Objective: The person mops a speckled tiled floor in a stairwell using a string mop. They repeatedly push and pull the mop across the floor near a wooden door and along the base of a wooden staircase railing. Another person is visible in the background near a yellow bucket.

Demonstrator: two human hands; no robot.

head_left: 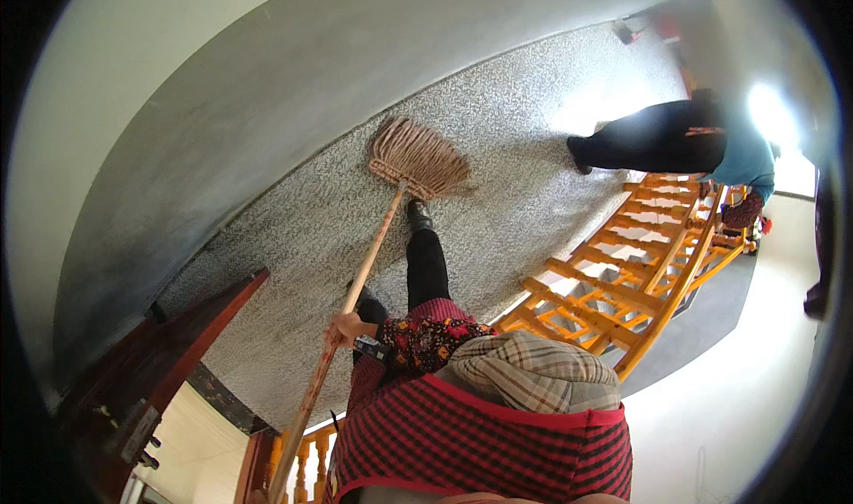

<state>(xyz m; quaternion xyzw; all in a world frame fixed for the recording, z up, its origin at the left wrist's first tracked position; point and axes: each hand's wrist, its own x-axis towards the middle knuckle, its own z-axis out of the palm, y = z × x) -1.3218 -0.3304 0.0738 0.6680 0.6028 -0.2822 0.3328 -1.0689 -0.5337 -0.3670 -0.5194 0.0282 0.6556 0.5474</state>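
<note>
My right hand (343,329), with a dark band at the wrist and a floral oversleeve, grips the wooden handle of a string mop (418,157). The handle slants from the lower left up to the mop head, whose brown strands lie fanned out on the speckled floor (506,237). One dark shoe (419,214) of mine stands just below the mop head. My left hand is out of view; the upper end of the handle runs off the bottom edge.
Another person (666,137) in dark trousers and a blue top stands at the upper right, by a wooden stair railing (673,291). A dark red door (180,357) stands ajar at the lower left. A grey-and-cream wall (266,91) curves along the floor.
</note>
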